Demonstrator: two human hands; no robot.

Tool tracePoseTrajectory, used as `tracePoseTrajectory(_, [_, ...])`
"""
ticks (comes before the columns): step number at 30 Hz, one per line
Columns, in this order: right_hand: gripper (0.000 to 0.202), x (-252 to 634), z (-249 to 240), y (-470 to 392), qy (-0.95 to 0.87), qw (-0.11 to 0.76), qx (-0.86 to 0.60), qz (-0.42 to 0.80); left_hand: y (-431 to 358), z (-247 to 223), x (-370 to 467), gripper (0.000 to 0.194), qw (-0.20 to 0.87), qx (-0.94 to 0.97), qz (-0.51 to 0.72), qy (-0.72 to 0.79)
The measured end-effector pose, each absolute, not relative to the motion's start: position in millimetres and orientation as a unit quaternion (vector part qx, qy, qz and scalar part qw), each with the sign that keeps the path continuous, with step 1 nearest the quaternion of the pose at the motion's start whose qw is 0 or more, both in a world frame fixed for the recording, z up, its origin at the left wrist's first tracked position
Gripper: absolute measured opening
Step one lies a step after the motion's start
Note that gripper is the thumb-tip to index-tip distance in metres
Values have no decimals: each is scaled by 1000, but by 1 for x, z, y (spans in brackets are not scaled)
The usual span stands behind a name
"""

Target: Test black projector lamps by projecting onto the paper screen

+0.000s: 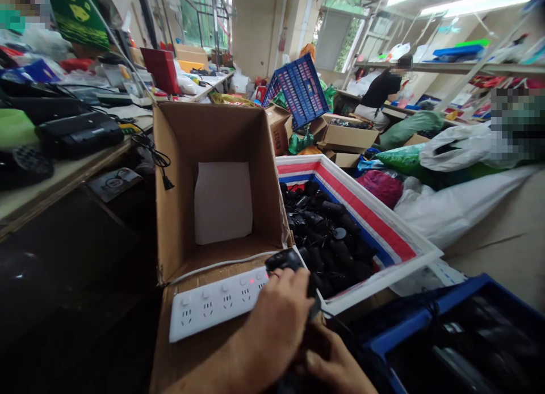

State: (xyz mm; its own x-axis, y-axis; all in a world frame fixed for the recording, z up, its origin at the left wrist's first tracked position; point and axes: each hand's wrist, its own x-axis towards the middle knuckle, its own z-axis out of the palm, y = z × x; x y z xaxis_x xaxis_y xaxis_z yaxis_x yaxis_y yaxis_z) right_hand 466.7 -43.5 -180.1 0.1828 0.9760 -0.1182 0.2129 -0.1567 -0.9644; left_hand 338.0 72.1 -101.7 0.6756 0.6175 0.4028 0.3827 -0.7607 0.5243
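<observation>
My left hand is closed around a black device with a rounded head, at the right end of a white power strip. Whether the device touches the strip, I cannot tell. Red lights glow on the strip near my fingers. My right hand is just below and to the right, thumb bent and fingers curled in shadow; what it grips is hidden. A thin black cable runs out to its right. The strip lies on brown cardboard in front of an open carton, with a pale sheet inside.
Right of the carton, a white-rimmed, striped bin holds many black items. A blue crate stands at lower right. A cluttered workbench runs along the left, with a dangling plug. Farther back, a person works at a shelf.
</observation>
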Motion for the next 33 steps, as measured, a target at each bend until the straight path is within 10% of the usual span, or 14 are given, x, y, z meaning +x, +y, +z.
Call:
tracePoseTrajectory(5, [42,517,-181,-80,-281,486,-757,334,102,-100,313,21,471,754,259,376])
tracePoseTrajectory(8, [69,544,-208,-95,-337,364,-846,196,103,-105,310,17,576,672,285,369])
tracePoseTrajectory(11, [52,557,-246,-103,-405,243,-868,152,103,-103,306,21,668,586,293,352])
tracePoseTrajectory(23, [41,578,-190,-74,-438,242,-857,-122,132,-74,253,40,728,367,462,348])
tracePoseTrajectory(27, [43,554,-170,-20,-428,434,-788,88,147,-68,228,26,745,301,497,326])
tracePoseTrajectory(33, [48,492,-175,46,-470,467,-689,293,155,-70,206,5,784,194,490,327])
